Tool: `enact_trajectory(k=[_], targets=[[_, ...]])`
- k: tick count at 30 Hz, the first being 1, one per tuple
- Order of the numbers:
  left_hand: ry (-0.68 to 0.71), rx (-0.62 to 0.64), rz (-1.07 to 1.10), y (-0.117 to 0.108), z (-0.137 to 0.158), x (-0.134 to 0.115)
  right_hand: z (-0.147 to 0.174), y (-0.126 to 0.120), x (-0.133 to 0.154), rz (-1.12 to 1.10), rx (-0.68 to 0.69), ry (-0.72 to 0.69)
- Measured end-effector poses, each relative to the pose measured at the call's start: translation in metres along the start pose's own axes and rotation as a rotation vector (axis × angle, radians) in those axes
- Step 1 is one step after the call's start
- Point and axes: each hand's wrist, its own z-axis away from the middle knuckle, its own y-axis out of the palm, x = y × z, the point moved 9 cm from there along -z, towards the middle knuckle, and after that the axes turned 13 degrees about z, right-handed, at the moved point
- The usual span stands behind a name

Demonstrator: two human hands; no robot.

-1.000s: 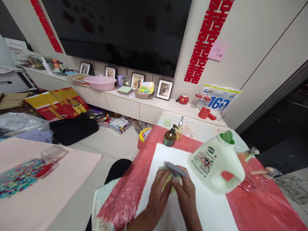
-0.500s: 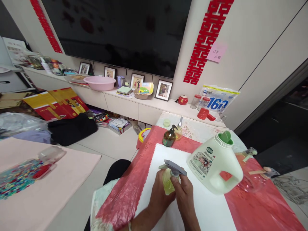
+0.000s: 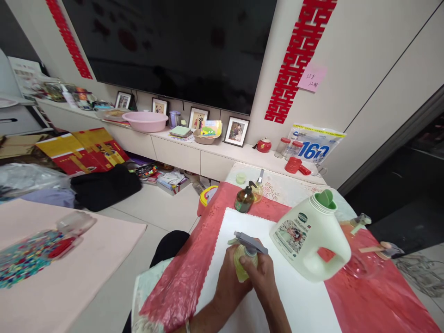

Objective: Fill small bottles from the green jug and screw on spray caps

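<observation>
A small spray bottle (image 3: 242, 269) of yellowish liquid, with a grey trigger head, is held over the white sheet (image 3: 298, 303). My left hand (image 3: 227, 273) is closed around the bottle's body from the left. At its neck, just under the spray head, my right hand (image 3: 262, 270) is closed with the thumb pressed on the front. The right fingers behind the neck are partly hidden. To the right stands a large pale green jug (image 3: 326, 238) with its mouth uncapped and a green spout inside. Beyond my hands is a brown pump bottle (image 3: 244, 200).
A red cloth (image 3: 183, 286) covers the table. Clear plastic bottles with spray heads (image 3: 362, 263) lie right of the jug. A pink-topped table (image 3: 114, 249) with colourful beads (image 3: 31, 259) stands left. Behind, a low cabinet (image 3: 180, 155) holds photo frames and a pink basin (image 3: 147, 121).
My right hand has shifted slightly left, its thumb now further over the bottle's neck. The left hand keeps its hold on the bottle. The camera view has moved very slightly.
</observation>
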Motion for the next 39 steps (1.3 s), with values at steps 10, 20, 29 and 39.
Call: enact_trajectory(k=[10,20,29,39], targets=[[0.089,0.031,0.079,0.0,0.0,-0.017,0.002,0.003,0.002,0.225,-0.148,-0.031],[0.063,0.029,0.101,0.001,0.0,-0.004,0.0,-0.004,-0.003,0.299,-0.193,-0.057],[0.071,0.034,0.101,0.002,0.0,-0.008,0.008,-0.009,-0.007,0.437,-0.295,-0.104],[0.007,0.093,0.244,0.008,-0.009,-0.029,0.009,-0.008,-0.001,0.492,-0.332,-0.145]])
